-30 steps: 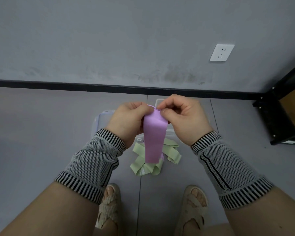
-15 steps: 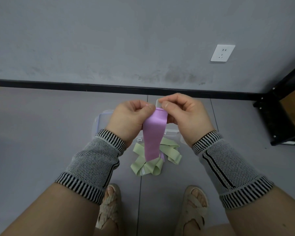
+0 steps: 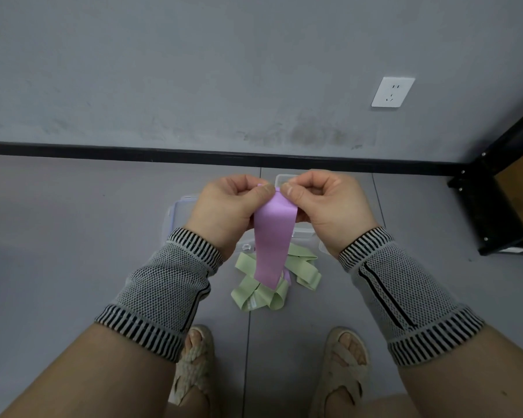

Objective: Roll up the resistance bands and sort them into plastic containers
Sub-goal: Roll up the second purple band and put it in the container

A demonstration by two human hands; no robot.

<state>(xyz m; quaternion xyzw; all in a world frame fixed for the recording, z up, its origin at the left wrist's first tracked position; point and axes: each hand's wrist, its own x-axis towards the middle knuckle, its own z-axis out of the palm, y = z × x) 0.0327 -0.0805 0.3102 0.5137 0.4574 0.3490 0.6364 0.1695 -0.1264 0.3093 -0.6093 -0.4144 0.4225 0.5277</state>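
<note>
Only one view is given. It is taken from the person's head, looking forward and down. The floor [image 3: 73,236] and wall [image 3: 193,70] are seen farther off, and the arms are seen up close.

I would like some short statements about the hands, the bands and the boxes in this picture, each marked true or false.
1. Both hands pinch the top end of the purple band. True.
2. The green bands lie inside a plastic box. False: they lie loose on the floor, in front of the clear boxes.
3. The purple band is fully rolled up. False: most of it hangs down flat.
4. The left hand and right hand are close together. True.
</note>
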